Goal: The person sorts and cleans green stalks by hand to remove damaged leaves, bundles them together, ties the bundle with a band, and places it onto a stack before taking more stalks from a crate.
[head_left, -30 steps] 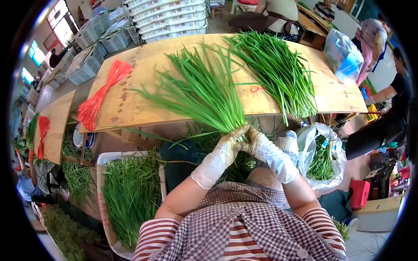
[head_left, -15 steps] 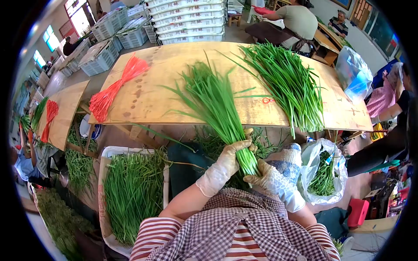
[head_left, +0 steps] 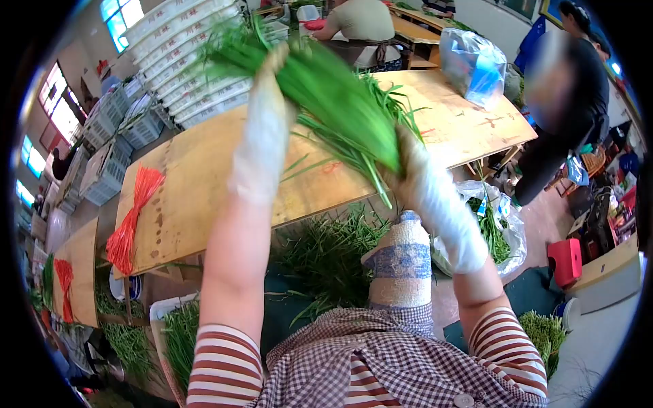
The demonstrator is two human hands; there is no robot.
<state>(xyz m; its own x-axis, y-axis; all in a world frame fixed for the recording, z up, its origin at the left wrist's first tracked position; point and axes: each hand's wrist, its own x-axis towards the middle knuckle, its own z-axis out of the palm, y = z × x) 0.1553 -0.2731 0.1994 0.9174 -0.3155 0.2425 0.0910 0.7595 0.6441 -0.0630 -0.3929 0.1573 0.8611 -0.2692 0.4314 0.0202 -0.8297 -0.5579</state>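
A large bunch of green garlic chives [head_left: 333,92] is raised above the wooden table, smeared by motion. My left hand [head_left: 272,78], in a pale glove, grips it along the leafy part, with leaf tips trailing off to the upper left. At the stalk end my gloved right hand [head_left: 413,160] is closed around the bunch, its fingers partly hidden. Beneath and behind lie more chives [head_left: 377,178] on the table, largely covered by the raised bunch.
The wooden table [head_left: 197,170] carries a bundle of red ties [head_left: 136,221] at left and a plastic bag [head_left: 474,64] at right. Stacked white crates [head_left: 183,61] stand behind. A person [head_left: 571,88] stands at right. Chive scraps [head_left: 333,251] lie below; a bag of greens [head_left: 503,238] sits nearby.
Both hands have lifted the chive bunch from my lap up and forward over the table. My left hand has moved up to the leaves. The view has turned right.
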